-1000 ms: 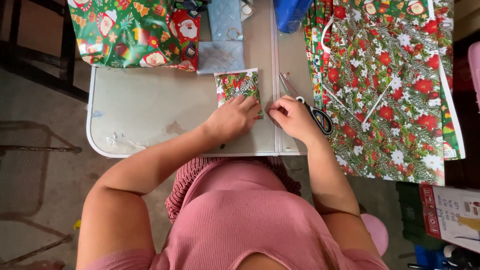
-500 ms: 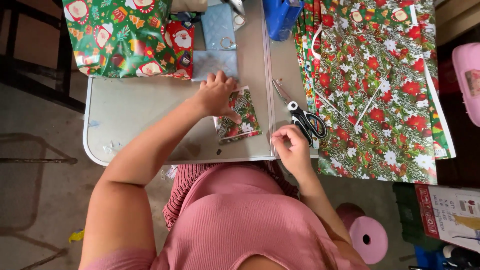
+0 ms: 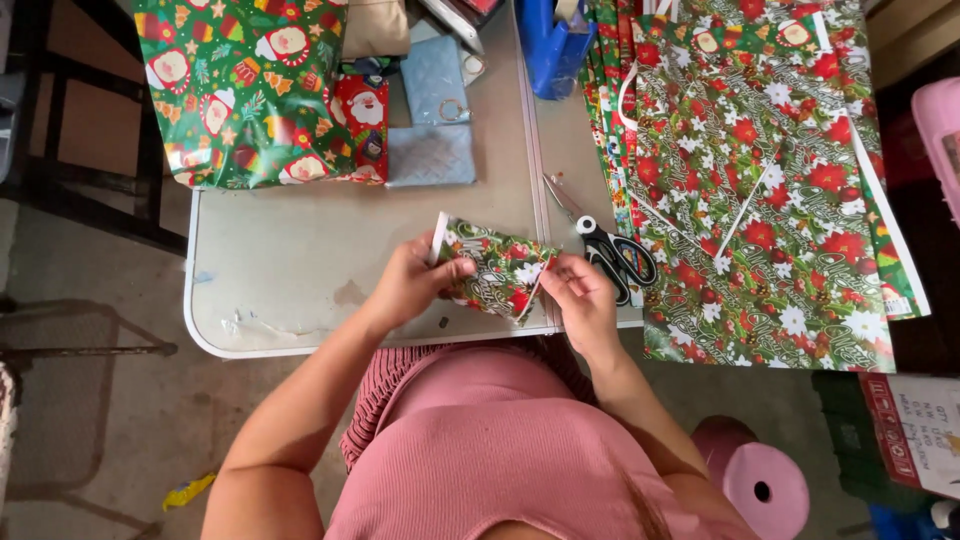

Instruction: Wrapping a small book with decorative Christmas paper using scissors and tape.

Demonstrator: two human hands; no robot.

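While both hands work above the near edge of the bench [image 3: 300, 270], the scene reads as follows:

Left hand [image 3: 415, 285]: curled around the left end of a small wrapped parcel [image 3: 495, 272], thumb pressed on its top face, fingers underneath

Right hand [image 3: 580, 295]: fingers drawn together, pinching the right end of the parcel where the paper folds to a point

Parcel: small, covered in green paper with red and white flowers, held tilted just above the bench's front edge, between the two hands (a white edge of paper shows at its upper left corner)

Scissors [image 3: 610, 250]: black-handled, lying on the bench just right of the right hand, blades pointing away from the person, handles partly on the paper sheet

Wrapping paper sheet [image 3: 770, 180]: large, same green flower pattern, spread over the right part of the bench and hanging past its front edge

Wrapped box [image 3: 240, 90]: large, in green paper with red-capped figures, at the far left of the bench, well apart from the hands

Blue pouches [image 3: 432, 120]: two quilted pale blue pieces, just beside the box

Blue object [image 3: 550, 45]: at the far edge; what it is I cannot tell

Pink stool [image 3: 765, 490]: on the floor to the person's right
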